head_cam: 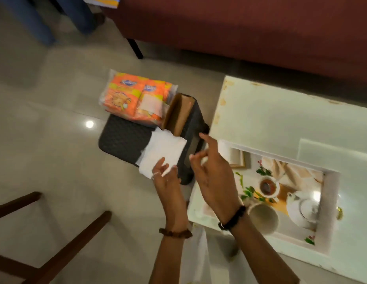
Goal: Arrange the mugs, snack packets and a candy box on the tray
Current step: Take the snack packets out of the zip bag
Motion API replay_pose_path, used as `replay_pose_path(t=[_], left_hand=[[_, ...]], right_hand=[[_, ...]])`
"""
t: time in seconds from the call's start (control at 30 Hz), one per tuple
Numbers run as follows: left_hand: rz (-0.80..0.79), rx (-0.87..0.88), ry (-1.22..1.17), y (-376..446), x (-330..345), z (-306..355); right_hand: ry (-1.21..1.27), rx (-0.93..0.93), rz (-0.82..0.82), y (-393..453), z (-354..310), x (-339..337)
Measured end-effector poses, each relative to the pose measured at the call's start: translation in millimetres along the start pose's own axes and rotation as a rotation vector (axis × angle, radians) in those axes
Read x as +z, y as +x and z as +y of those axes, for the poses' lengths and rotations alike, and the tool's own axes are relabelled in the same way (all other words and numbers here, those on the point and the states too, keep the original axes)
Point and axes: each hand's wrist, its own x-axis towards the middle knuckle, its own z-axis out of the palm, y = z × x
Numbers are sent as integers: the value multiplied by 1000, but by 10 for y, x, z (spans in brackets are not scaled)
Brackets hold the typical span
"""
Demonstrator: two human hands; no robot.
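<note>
A clear pack of orange snack packets lies on the far end of a dark quilted stool. A brown candy box stands on edge beside the pack. A white paper napkin lies on the stool's near side, and my left hand pinches its near corner. My right hand hovers over the stool's right edge, fingers apart, holding nothing. To the right, a white-rimmed tray printed with a tea-set picture rests on a white table. A cream mug stands in the tray's near-left corner.
A maroon sofa runs along the far side, with a black leg. Dark wooden chair legs cross the lower left floor. Someone's legs in blue trousers stand at top left. A white plastic bag hangs below my arms.
</note>
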Motion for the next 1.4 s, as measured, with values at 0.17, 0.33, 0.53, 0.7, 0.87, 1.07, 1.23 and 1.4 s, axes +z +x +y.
replay_pose_path(t=[0.17,0.33,0.53,0.7,0.87,1.07,1.23,1.4], left_hand=[[49,-130,-160,1080,-147,596],[-40,-271,-161,1875,-120,762],[-159,-398,-198,2295,-12,669],[-95,-377,-215,2451,35,581],[-26,-277,-331,2531,-23,728],[-190,-14,-514,2482,-200,1097],[-286,132,-568,2239,-292,1180],[-528,272,-602,1739,-302,1301]], right_hand=[[-29,-194,-116,938,-521,617],[-324,-217,-236,1847,-602,1193],[-791,20,-420,2874,-454,1379],[-726,27,-591,3062,-365,1459],[-536,-204,-562,2959,-614,1470],[-510,-554,-299,2739,-1147,1269],[-395,-532,-366,2430,-1300,1008],[-149,-531,-330,1834,-1454,455]])
